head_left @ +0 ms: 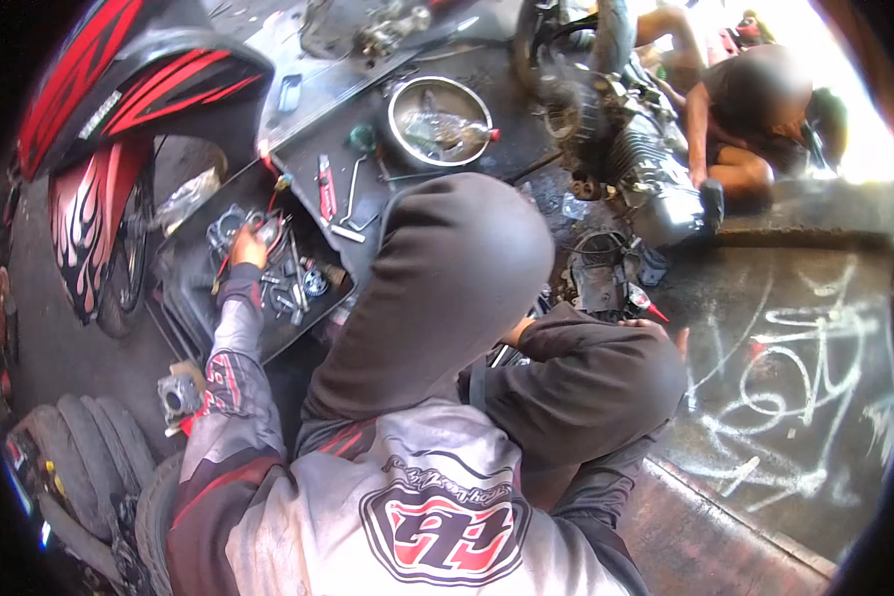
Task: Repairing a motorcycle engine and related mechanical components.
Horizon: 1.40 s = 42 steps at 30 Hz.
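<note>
The fingers of the left hand (pixel 248 248) are bent over a silvery metal part (pixel 228 226) in the left portion of a dark tray (pixel 177 260); whether the part is grasped or merely touched cannot be told. The right hand is largely hidden by the folded leg, with only small patches of skin seen past the right knee (pixel 656 372), so the state of its fingers cannot be told. Beside the left hand, inside the tray, a toothed gear (pixel 315 284) and a scatter of small metal pieces (pixel 286 301) are held. Just beyond the tray, a red-handled tool (pixel 326 189) and a bent metal rod (pixel 353 194) are laid side by side. Farther up, a clear bottle (pixel 445 127) with a red cap is contained in a round metal bowl (pixel 394 134). Near the left forearm, a grey hollow metal piece (pixel 177 395) is seen. At the far left, a red and black motorcycle (pixel 144 94) is parked above dark tyres (pixel 84 447). At the upper right, a co-worker (pixel 755 109) is seated beside a finned engine (pixel 646 164), and below them a dark sheet (pixel 765 397) is marked with white scrawls.
</note>
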Each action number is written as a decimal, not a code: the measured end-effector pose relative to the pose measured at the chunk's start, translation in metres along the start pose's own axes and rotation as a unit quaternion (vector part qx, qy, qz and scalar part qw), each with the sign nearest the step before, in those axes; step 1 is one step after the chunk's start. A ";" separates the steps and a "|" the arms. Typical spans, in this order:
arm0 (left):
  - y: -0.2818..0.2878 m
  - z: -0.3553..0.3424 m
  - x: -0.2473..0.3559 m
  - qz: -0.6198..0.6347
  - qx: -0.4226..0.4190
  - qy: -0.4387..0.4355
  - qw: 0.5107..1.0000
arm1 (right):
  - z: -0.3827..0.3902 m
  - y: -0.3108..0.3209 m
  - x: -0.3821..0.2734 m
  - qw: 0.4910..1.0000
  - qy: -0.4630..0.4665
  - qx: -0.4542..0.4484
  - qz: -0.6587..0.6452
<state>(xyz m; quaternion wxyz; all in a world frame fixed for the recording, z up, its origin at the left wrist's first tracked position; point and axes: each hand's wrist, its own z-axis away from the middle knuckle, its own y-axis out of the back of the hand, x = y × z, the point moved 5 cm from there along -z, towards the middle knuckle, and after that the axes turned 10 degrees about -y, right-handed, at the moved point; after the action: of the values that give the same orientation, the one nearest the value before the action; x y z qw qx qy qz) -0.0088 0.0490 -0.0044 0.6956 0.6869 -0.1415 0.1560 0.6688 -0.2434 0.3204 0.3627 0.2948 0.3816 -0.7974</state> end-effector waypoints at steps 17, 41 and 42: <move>0.017 -0.014 0.038 -0.073 -0.079 -0.050 0.993 | -0.018 -0.009 -0.003 0.999 0.025 0.026 -0.004; 0.334 0.083 0.166 0.197 0.397 -0.142 0.885 | -0.086 -0.287 -0.141 0.782 0.206 -0.215 0.547; 0.340 0.081 0.169 0.199 0.404 -0.146 0.881 | -0.081 -0.312 -0.141 0.775 0.185 -0.233 0.558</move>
<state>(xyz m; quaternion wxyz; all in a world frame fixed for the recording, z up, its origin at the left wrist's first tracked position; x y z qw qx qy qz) 0.0068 -0.0251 0.3759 0.2832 0.8809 -0.2997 0.2322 0.5134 0.0123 0.5054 0.7238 0.5046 0.3844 -0.2715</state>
